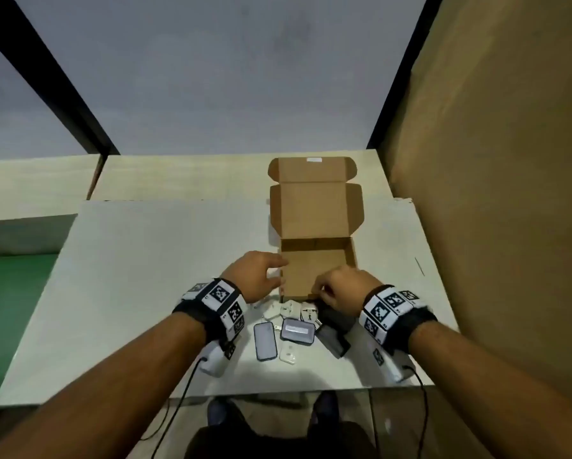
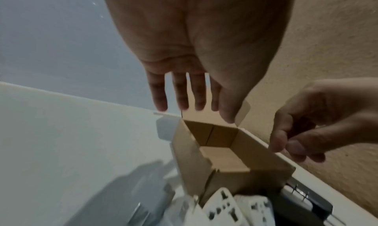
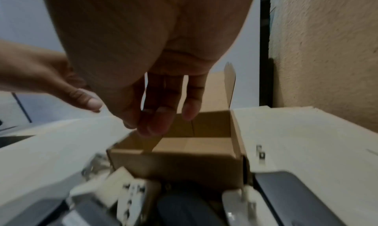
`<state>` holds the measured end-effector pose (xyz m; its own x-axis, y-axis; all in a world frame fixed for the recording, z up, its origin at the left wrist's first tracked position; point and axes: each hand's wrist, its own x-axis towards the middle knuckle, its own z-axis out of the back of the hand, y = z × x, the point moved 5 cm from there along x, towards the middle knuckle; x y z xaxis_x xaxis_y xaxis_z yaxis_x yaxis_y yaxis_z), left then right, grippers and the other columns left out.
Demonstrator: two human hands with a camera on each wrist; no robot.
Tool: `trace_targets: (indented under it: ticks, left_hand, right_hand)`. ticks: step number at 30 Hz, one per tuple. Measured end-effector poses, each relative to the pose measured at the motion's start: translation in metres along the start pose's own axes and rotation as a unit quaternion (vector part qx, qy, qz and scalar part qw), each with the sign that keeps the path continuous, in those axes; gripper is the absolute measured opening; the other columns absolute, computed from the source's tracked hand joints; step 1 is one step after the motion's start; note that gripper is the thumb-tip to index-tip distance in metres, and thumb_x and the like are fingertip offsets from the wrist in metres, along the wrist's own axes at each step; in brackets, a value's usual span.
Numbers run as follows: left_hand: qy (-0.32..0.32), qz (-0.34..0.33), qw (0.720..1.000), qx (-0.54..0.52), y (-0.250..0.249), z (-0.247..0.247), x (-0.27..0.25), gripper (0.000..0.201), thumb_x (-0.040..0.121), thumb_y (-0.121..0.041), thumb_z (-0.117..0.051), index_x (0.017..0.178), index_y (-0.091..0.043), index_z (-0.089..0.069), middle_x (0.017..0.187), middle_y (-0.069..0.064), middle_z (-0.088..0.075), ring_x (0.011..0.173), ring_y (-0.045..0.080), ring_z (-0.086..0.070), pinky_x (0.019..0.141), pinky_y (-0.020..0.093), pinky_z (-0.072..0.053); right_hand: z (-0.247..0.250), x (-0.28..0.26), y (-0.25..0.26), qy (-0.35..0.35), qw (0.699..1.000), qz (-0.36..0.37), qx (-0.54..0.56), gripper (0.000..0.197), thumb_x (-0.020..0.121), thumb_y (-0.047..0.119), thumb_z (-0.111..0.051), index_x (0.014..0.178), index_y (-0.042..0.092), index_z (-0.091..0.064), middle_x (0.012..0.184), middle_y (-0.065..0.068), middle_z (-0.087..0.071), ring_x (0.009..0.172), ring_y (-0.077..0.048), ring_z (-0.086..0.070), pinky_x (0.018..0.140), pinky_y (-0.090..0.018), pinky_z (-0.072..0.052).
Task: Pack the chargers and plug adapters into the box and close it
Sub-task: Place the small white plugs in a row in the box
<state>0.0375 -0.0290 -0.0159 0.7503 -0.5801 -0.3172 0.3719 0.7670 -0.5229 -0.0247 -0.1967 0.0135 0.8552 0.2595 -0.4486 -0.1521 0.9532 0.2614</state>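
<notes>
An open brown cardboard box [image 1: 314, 271] stands on the white board, its lid laid back and its inside bare. My left hand [image 1: 274, 270] hovers at the box's left wall with straight fingers [image 2: 190, 103] and holds nothing. My right hand [image 1: 324, 289] hangs over the near wall, fingers [image 3: 159, 121] loosely curled and holding nothing. White plug adapters [image 1: 291, 309] lie just in front of the box, also close up in the left wrist view [image 2: 223, 208]. Nearer me lie a grey charger [image 1: 297, 331], a dark flat one [image 1: 264, 341], a small white one [image 1: 287, 354] and a black one [image 1: 332, 339].
The white board [image 1: 145, 276] lies on a pale table, its front edge near my body. A tall brown cardboard panel [image 1: 493, 193] rises close on the right. Cables trail from both wrist cameras off the front edge. A green floor patch [image 1: 16, 286] shows at left.
</notes>
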Motion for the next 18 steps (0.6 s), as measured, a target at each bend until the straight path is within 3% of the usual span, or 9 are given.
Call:
trace_targets:
  ticks: [3, 7, 11, 15, 18]
  left_hand:
    - [-0.042, -0.049, 0.994, 0.088, -0.003, -0.013, 0.004, 0.054, 0.088, -0.049, -0.056, 0.137, -0.026, -0.054, 0.159, -0.004, -0.024, 0.148, 0.021, -0.017, 0.116, 0.038, -0.025]
    - [-0.049, -0.066, 0.988, 0.130, -0.003, -0.024, 0.017, 0.066, 0.089, -0.058, -0.048, 0.146, -0.025, -0.041, 0.162, -0.003, -0.007, 0.150, 0.017, 0.002, 0.119, 0.039, -0.017]
    - [-0.002, -0.051, 0.989, 0.141, 0.013, -0.035, 0.034, 0.091, 0.081, -0.068, -0.053, 0.153, -0.021, -0.023, 0.162, -0.004, 0.012, 0.149, 0.013, 0.006, 0.120, 0.038, -0.015]
    - [0.033, -0.035, 0.992, 0.114, 0.029, -0.038, 0.037, 0.106, 0.077, -0.070, -0.057, 0.155, -0.019, -0.007, 0.161, -0.005, 0.015, 0.149, 0.010, 0.003, 0.121, 0.038, -0.012]
    - [0.026, -0.035, 0.992, 0.118, 0.034, -0.034, 0.038, 0.110, 0.075, -0.071, -0.058, 0.155, -0.018, -0.004, 0.161, -0.007, 0.014, 0.148, 0.006, 0.003, 0.121, 0.035, -0.013]
  right_hand:
    - [-0.029, 0.005, -0.005, 0.038, 0.999, 0.025, 0.008, 0.030, 0.093, 0.027, -0.046, 0.116, 0.031, -0.064, 0.116, 0.002, -0.067, 0.103, -0.020, -0.062, 0.088, -0.036, -0.052]
    - [-0.050, 0.012, 0.000, 0.030, 0.993, 0.086, -0.074, 0.033, 0.096, 0.031, -0.041, 0.126, 0.029, -0.056, 0.117, -0.002, -0.064, 0.102, -0.026, -0.062, 0.082, -0.037, -0.051]
    - [-0.061, 0.015, 0.012, -0.016, 0.965, 0.136, -0.222, 0.031, 0.099, 0.028, -0.038, 0.121, 0.016, -0.056, 0.110, -0.007, -0.064, 0.093, -0.030, -0.063, 0.076, -0.039, -0.047]
    - [-0.067, 0.018, 0.011, -0.024, 0.957, 0.135, -0.254, 0.033, 0.100, 0.024, -0.035, 0.121, 0.012, -0.057, 0.115, -0.008, -0.062, 0.099, -0.030, -0.061, 0.080, -0.039, -0.045]
    - [-0.072, 0.019, 0.011, -0.027, 0.957, 0.140, -0.255, 0.034, 0.099, 0.020, -0.032, 0.122, 0.011, -0.056, 0.120, -0.009, -0.060, 0.107, -0.030, -0.056, 0.086, -0.040, -0.044]
